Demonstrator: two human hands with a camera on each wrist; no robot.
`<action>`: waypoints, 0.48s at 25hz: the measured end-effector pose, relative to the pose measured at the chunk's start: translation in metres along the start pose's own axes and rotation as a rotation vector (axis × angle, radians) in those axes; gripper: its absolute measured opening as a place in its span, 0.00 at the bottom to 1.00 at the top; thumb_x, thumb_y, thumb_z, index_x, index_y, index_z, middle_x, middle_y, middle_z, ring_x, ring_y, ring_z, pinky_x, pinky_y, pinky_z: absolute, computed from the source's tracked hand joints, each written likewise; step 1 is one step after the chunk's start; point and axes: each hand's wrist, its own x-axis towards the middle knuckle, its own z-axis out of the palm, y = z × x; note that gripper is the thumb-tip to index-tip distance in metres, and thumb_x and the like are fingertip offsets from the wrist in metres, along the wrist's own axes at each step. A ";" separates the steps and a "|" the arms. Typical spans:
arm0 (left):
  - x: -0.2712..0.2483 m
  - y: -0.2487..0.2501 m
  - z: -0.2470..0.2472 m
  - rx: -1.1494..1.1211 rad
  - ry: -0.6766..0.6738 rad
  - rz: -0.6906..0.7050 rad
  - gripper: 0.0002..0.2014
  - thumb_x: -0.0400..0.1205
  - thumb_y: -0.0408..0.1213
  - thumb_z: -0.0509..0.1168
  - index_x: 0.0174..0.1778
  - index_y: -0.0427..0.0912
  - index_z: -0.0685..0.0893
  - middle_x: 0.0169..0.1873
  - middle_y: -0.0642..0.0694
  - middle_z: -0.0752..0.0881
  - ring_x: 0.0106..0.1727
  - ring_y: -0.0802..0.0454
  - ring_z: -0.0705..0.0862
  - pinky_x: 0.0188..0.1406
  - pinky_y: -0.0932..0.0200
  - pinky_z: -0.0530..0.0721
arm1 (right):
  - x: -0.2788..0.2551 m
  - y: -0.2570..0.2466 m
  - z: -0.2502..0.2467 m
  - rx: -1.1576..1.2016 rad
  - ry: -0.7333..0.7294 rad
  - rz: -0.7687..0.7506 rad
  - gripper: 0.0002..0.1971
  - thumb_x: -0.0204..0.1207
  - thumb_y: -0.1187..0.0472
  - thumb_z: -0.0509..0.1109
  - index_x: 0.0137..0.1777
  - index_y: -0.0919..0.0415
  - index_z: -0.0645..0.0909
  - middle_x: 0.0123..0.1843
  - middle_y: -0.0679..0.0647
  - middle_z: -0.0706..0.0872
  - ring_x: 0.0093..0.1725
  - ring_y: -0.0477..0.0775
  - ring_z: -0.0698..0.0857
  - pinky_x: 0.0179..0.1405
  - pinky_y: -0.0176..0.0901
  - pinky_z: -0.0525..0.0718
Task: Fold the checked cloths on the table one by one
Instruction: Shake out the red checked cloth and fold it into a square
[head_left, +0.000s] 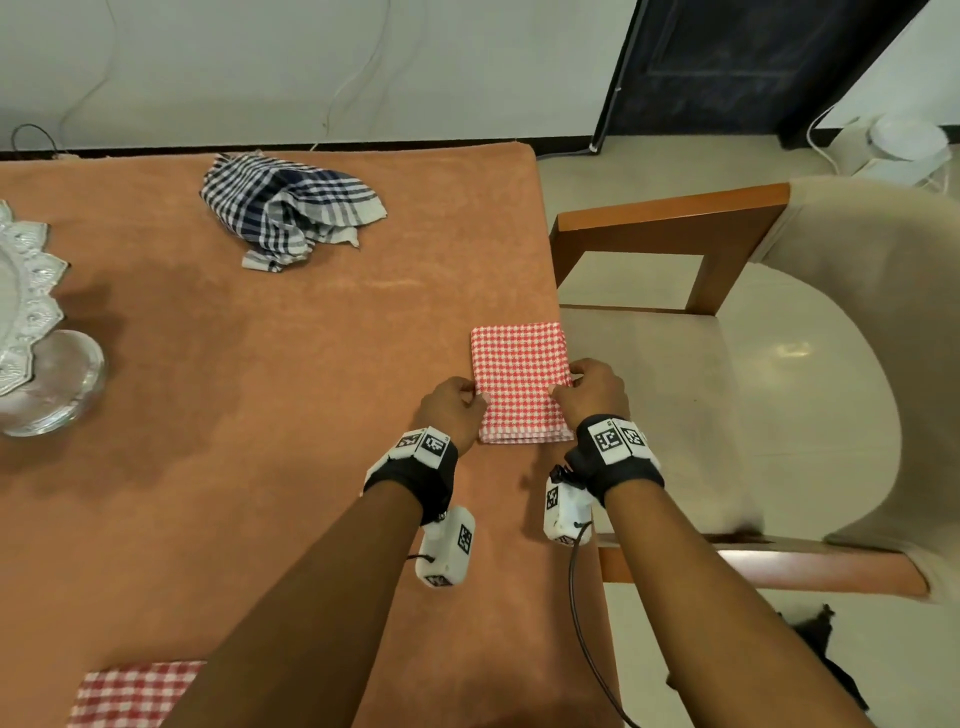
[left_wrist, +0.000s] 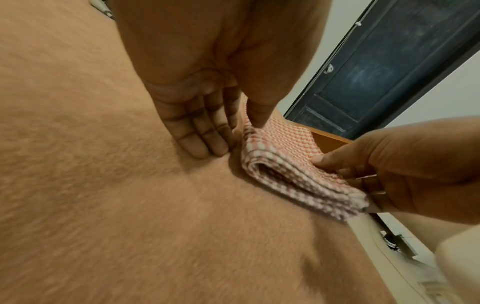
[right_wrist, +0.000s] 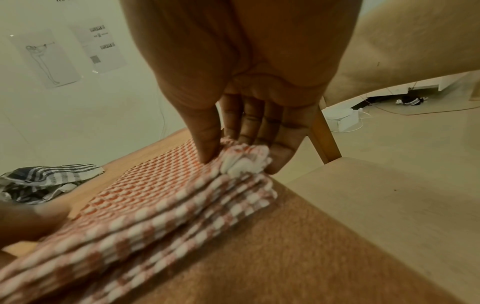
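Note:
A folded red-and-white checked cloth (head_left: 514, 364) (left_wrist: 285, 139) (right_wrist: 155, 185) lies in several layers near the table's right edge. My left hand (head_left: 475, 397) (left_wrist: 241, 131) pinches its left edge, thumb on top and the other fingers curled down beside it on the table. My right hand (head_left: 563, 387) (right_wrist: 233, 156) pinches the bunched right edge, thumb above and fingers below. A crumpled blue-and-white checked cloth (head_left: 291, 208) (right_wrist: 46, 181) lies at the table's far side. A second red checked cloth (head_left: 135, 693) shows at the near left, partly hidden by my left forearm.
The table (head_left: 260, 389) wears an orange-brown cover. A silver dish on a glass stand (head_left: 36, 338) stands at the left edge. A wooden chair (head_left: 727, 364) with a beige seat sits tight against the table's right side.

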 end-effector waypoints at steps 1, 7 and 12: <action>-0.005 -0.004 -0.001 -0.006 0.012 -0.013 0.21 0.85 0.46 0.62 0.72 0.42 0.76 0.65 0.43 0.83 0.62 0.43 0.83 0.54 0.59 0.76 | -0.002 0.001 0.001 -0.001 -0.004 0.005 0.17 0.79 0.57 0.68 0.66 0.62 0.79 0.61 0.61 0.86 0.58 0.63 0.84 0.52 0.46 0.78; -0.032 -0.040 -0.008 -0.035 -0.016 -0.055 0.17 0.83 0.43 0.62 0.68 0.47 0.79 0.62 0.46 0.85 0.61 0.45 0.83 0.57 0.58 0.79 | -0.018 0.011 0.005 -0.024 0.064 -0.024 0.31 0.77 0.53 0.68 0.78 0.60 0.66 0.76 0.63 0.71 0.71 0.67 0.75 0.68 0.59 0.74; -0.033 -0.068 -0.024 -0.030 -0.025 -0.055 0.17 0.77 0.50 0.61 0.60 0.54 0.84 0.57 0.51 0.88 0.59 0.50 0.85 0.60 0.56 0.81 | -0.027 -0.015 0.004 -0.105 0.173 -0.278 0.24 0.78 0.57 0.69 0.73 0.60 0.73 0.74 0.63 0.72 0.71 0.66 0.73 0.71 0.57 0.71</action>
